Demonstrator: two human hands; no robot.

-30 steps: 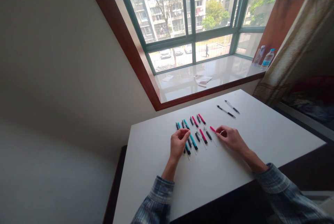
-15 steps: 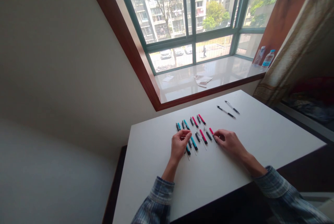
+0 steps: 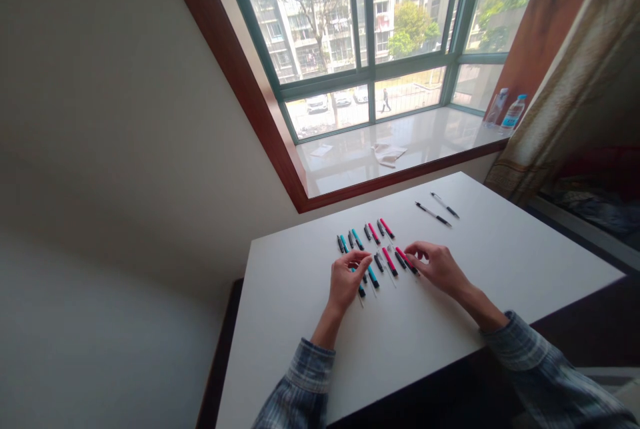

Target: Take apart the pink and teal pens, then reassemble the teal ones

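Pen parts lie in two rows on the white table [image 3: 295, 302]. My right hand [image 3: 440, 269] has its thumb and index fingertips at a pink pen barrel [image 3: 403, 257] with a black end, at the right of the near row. Close beside that barrel lies a black pen grip [image 3: 400, 260]. My left hand [image 3: 346, 279] is bent over the teal barrels, thumb and index finger pinched together; anything between them is too small to make out. Another pink barrel [image 3: 389, 261] and a teal barrel [image 3: 372, 274] lie between the hands. The left hand hides some parts.
Two whole pens, one black-gripped pen [image 3: 434, 214] and one clear pen [image 3: 445, 205], lie farther back on the table. Beyond is a windowsill [image 3: 345, 172] with a crumpled cloth [image 3: 389, 154] and plastic bottles [image 3: 514, 112]. A curtain [image 3: 560, 89] hangs at the right.
The pink barrel by my right hand has shifted left, close against the black grip. My right fingers have moved slightly up along it. My left hand has moved a little to the right.
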